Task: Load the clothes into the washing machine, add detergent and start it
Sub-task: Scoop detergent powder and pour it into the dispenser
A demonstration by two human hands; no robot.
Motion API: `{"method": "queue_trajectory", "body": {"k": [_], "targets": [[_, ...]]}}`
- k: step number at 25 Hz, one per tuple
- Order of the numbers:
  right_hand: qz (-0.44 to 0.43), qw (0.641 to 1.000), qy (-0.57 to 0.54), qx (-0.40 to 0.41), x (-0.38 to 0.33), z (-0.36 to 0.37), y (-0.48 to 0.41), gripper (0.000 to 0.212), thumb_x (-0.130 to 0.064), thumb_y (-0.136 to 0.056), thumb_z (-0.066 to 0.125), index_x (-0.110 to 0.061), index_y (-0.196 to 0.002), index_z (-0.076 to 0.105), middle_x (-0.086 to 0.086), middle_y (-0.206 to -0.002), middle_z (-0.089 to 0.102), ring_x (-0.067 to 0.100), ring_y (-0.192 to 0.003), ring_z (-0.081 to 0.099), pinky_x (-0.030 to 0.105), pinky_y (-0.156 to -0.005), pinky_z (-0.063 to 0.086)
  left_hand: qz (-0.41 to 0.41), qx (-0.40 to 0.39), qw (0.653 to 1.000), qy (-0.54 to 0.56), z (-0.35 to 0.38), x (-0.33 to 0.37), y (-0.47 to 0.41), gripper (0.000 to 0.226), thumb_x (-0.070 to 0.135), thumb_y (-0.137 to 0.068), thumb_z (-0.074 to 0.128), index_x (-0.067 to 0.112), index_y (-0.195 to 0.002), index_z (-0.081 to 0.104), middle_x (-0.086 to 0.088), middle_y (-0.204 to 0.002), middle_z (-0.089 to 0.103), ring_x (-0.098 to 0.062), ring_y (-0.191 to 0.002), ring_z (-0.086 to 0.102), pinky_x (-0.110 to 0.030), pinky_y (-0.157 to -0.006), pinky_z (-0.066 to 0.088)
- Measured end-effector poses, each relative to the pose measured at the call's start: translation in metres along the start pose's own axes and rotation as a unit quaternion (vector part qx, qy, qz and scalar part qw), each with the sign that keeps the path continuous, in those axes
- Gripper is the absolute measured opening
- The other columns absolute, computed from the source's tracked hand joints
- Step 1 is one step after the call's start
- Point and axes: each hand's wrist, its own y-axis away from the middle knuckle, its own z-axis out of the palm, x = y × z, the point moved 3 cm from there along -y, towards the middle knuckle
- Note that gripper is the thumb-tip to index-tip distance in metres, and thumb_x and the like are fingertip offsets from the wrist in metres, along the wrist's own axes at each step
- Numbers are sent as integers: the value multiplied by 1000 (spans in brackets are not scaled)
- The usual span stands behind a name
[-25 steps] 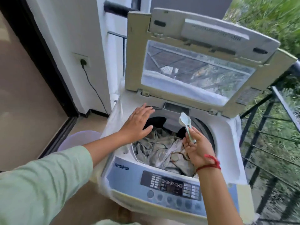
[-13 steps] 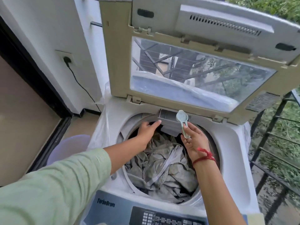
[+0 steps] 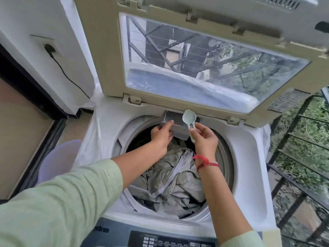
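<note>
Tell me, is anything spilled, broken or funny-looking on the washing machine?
Nothing looks spilled or broken. The grey drawer sticks out over the clothes, but the left hand is holding it. A crinkly plastic sheet hangs off the left side of the machine, which looks untidy.

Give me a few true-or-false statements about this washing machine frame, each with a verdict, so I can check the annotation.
1. The washing machine lid is raised. True.
2. The right hand pinches a pale green scoop by its handle. True.
3. The machine holds no laundry. False: grey clothes lie in the drum.
4. The left hand also grips the scoop. False: it holds the detergent drawer at the back of the opening.
5. A black plug sits in the wall socket. True.
</note>
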Motion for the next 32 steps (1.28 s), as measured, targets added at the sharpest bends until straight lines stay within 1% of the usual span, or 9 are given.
{"method": "queue_trajectory", "body": {"k": [7,11,15,20,25,27,29,30,32], "targets": [[-235,940,245,43,-5,-3,4,16,-5,-82,65,-13,-95,71,-3,-88,72,8,-79,65,6,-72,43,4,-5,1000,-9,-3,-1,7,17,20,-84,69,11,-91,57,-12,-104,66,-18,-94,65,-27,-88,48],[-390,827,401,57,-8,-2,7,18,-2,-82,63,-11,-96,71,3,-84,73,23,-73,66,26,-65,48,1,-12,1000,-14,-4,0,11,18,22,-84,70,13,-90,57,-9,-100,65,-16,-91,64,-30,-94,48],[-519,690,498,75,-16,-5,8,21,1,-80,63,-11,-95,70,2,-78,71,24,-62,60,30,-58,47,-4,-8,1000,-8,-4,0,13,22,21,-83,70,10,-96,56,-11,-104,65,-20,-97,63,-30,-94,48],[-567,632,518,105,-19,-9,9,18,-2,-84,60,-13,-94,70,-1,-82,71,22,-62,57,30,-61,46,-8,-18,1000,-8,-4,2,15,27,21,-84,70,9,-102,54,-13,-112,62,-21,-100,61,-29,-91,47],[-541,671,496,105,-20,-9,7,24,1,-81,53,-11,-93,70,2,-79,70,24,-63,59,30,-59,46,-5,-20,1000,-12,-4,5,19,27,22,-84,69,9,-102,54,-9,-106,61,-19,-98,60,-31,-96,45],[-476,762,427,102,-15,-17,10,21,2,-81,56,-10,-93,69,2,-81,69,22,-72,61,26,-65,47,-5,-18,1000,-24,-5,4,18,49,24,-83,70,3,-123,49,-12,-114,60,-20,-102,60,-31,-97,45],[-276,927,207,149,-5,-31,4,15,-2,-84,61,-10,-95,65,2,-90,66,17,-83,61,15,-74,46,-15,-26,999,-27,-6,6,19,64,26,-82,71,2,-134,41,-15,-126,56,-24,-112,58,-34,-101,43],[-136,973,77,172,5,-36,1,15,-4,-86,62,-9,-100,62,3,-93,64,17,-86,61,15,-77,48,-25,-37,999,-21,-5,8,21,68,29,-81,71,3,-136,39,-16,-132,52,-26,-118,55,-37,-104,41],[75,978,-129,146,30,-34,5,19,-4,-89,59,-2,-108,58,7,-92,62,16,-83,61,21,-74,54,-55,-79,995,8,-6,10,27,75,42,-81,68,8,-139,36,-17,-141,43,-29,-129,45,-42,-110,34]]}}
